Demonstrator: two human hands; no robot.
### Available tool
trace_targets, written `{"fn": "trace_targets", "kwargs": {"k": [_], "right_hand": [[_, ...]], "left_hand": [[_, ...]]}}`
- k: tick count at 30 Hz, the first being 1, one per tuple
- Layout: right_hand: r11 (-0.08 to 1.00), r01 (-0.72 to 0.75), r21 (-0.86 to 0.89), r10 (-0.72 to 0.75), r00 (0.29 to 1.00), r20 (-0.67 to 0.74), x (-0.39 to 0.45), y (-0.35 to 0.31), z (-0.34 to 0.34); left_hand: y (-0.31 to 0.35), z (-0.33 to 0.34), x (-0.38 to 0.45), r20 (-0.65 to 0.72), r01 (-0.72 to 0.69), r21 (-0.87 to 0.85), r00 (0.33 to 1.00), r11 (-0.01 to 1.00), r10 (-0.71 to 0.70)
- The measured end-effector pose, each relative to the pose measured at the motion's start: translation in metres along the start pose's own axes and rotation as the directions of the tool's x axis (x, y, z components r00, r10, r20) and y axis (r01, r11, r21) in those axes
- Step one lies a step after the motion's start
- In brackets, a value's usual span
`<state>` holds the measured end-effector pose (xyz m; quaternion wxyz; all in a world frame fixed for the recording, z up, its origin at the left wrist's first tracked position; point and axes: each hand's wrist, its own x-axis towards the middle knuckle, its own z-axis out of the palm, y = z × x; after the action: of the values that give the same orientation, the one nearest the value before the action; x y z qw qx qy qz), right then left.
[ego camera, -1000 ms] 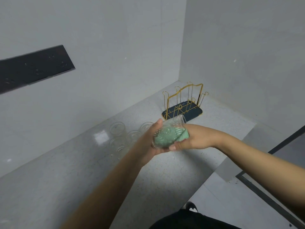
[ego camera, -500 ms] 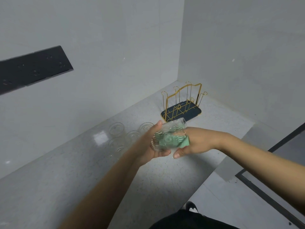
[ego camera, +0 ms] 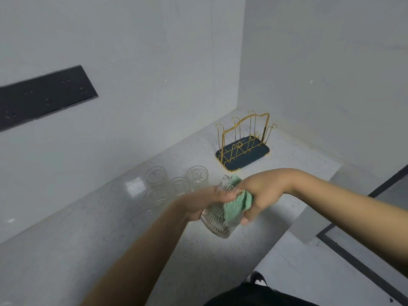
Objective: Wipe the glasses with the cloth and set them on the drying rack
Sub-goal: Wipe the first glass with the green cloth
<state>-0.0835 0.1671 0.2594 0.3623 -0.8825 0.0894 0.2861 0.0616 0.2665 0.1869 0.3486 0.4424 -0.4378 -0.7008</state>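
Observation:
My left hand [ego camera: 204,203] grips a ribbed clear glass [ego camera: 217,225], tilted with its base toward me and low. My right hand [ego camera: 261,193] presses a green cloth [ego camera: 237,203] against and into the glass; part of the cloth shows through the glass wall. Both hands hover above the grey counter [ego camera: 110,250]. Several more clear glasses [ego camera: 176,184] stand on the counter just behind my left hand. A gold wire drying rack [ego camera: 244,138] on a dark tray stands empty in the far corner.
Two grey walls meet behind the rack. A black panel [ego camera: 44,98] is fixed to the left wall. The counter's front edge runs diagonally at the right, with floor and a dark floor strip [ego camera: 364,270] beyond it.
The glass has been turned so its base now points down toward me. The cloth has shifted from inside the glass toward its upper right side. Both hands dropped slightly.

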Motion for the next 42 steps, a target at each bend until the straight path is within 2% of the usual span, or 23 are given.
{"fn": "trace_targets", "kwargs": {"k": [3, 4, 6, 8, 10, 14, 16, 18, 20, 22, 23, 26, 29, 30, 32, 33, 34, 36, 38, 39, 42], "right_hand": [[0.99, -0.112, -0.09, 0.124, 0.982, 0.14, 0.008, 0.0, 0.014], [0.994, -0.1, -0.042, 0.105, 0.983, 0.153, 0.008, 0.0, 0.018], [0.982, -0.008, 0.19, -0.017, 0.992, 0.127, 0.006, 0.005, 0.02], [0.921, 0.12, 0.371, -0.134, 0.991, 0.011, 0.001, 0.012, 0.017], [0.873, 0.21, 0.44, -0.175, 0.977, -0.119, 0.0, 0.016, 0.015], [0.809, 0.31, 0.499, -0.096, 0.908, -0.409, -0.004, 0.02, 0.016], [0.742, 0.378, 0.554, 0.058, 0.786, -0.615, -0.006, 0.02, 0.017], [0.697, 0.455, 0.554, 0.222, 0.597, -0.771, -0.003, 0.019, 0.022], [0.689, 0.5, 0.525, 0.34, 0.416, -0.843, 0.006, 0.018, 0.031], [0.698, 0.522, 0.49, 0.389, 0.298, -0.872, 0.016, 0.013, 0.045], [0.7, 0.527, 0.482, 0.388, 0.286, -0.876, 0.022, 0.01, 0.054], [0.632, 0.604, 0.486, 0.313, 0.374, -0.873, 0.043, -0.008, 0.082], [0.549, 0.641, 0.537, 0.422, 0.342, -0.839, 0.06, -0.016, 0.081], [0.465, 0.675, 0.573, 0.506, 0.328, -0.798, 0.061, -0.016, 0.073], [0.255, 0.719, 0.647, 0.652, 0.366, -0.664, 0.06, -0.009, 0.058], [0.196, 0.732, 0.652, 0.673, 0.383, -0.633, 0.063, -0.007, 0.057], [0.195, 0.734, 0.651, 0.657, 0.395, -0.642, 0.069, -0.006, 0.061], [0.287, 0.692, 0.663, 0.575, 0.429, -0.697, 0.078, -0.011, 0.077], [0.325, 0.672, 0.666, 0.594, 0.403, -0.696, 0.075, -0.012, 0.077], [0.309, 0.673, 0.672, 0.631, 0.383, -0.674, 0.072, -0.009, 0.069], [0.156, 0.777, 0.61, 0.717, 0.336, -0.611, 0.06, 0.0, 0.051]], "left_hand": [[-0.003, 0.001, 0.002, 0.059, 0.045, 0.066, 0.997, 0.997, -0.049], [-0.004, 0.002, 0.001, 0.055, 0.064, 0.066, 0.996, 0.996, -0.067], [-0.005, 0.004, -0.003, 0.04, 0.063, 0.032, 0.997, 0.998, -0.064], [-0.006, 0.007, -0.006, 0.057, 0.03, -0.012, 0.998, 0.999, -0.03], [-0.003, 0.008, -0.006, 0.047, 0.021, -0.052, 0.999, 0.998, -0.018], [0.002, 0.006, -0.008, -0.012, -0.074, -0.104, 0.997, 0.992, 0.073], [0.003, 0.007, -0.011, -0.141, -0.09, -0.11, 0.987, 0.99, 0.074], [-0.004, 0.004, -0.009, -0.276, -0.167, -0.13, 0.953, 0.977, 0.126], [-0.007, 0.009, -0.004, -0.355, -0.273, -0.216, 0.916, 0.938, 0.185], [0.0, 0.019, 0.001, -0.434, -0.344, -0.363, 0.885, 0.866, 0.17], [0.003, 0.021, 0.005, -0.483, -0.381, -0.429, 0.863, 0.819, 0.149], [0.006, 0.022, 0.017, -0.55, -0.424, -0.515, 0.83, 0.745, 0.092], [0.007, 0.035, 0.026, -0.575, -0.466, -0.624, 0.817, 0.627, 0.035], [0.005, 0.037, 0.03, -0.581, -0.48, -0.634, 0.813, 0.606, 0.037], [0.007, 0.044, 0.034, -0.602, -0.514, -0.629, 0.797, 0.584, 0.053], [0.008, 0.046, 0.034, -0.609, -0.51, -0.623, 0.792, 0.592, 0.042], [0.008, 0.045, 0.036, -0.616, -0.502, -0.634, 0.788, 0.589, 0.008], [0.01, 0.043, 0.034, -0.641, -0.49, -0.624, 0.766, 0.609, -0.04], [0.012, 0.044, 0.034, -0.66, -0.482, -0.604, 0.749, 0.635, -0.058], [0.012, 0.046, 0.034, -0.669, -0.498, -0.589, 0.742, 0.636, -0.038], [0.006, 0.053, 0.041, -0.716, -0.545, -0.511, 0.698, 0.665, 0.023]]}}
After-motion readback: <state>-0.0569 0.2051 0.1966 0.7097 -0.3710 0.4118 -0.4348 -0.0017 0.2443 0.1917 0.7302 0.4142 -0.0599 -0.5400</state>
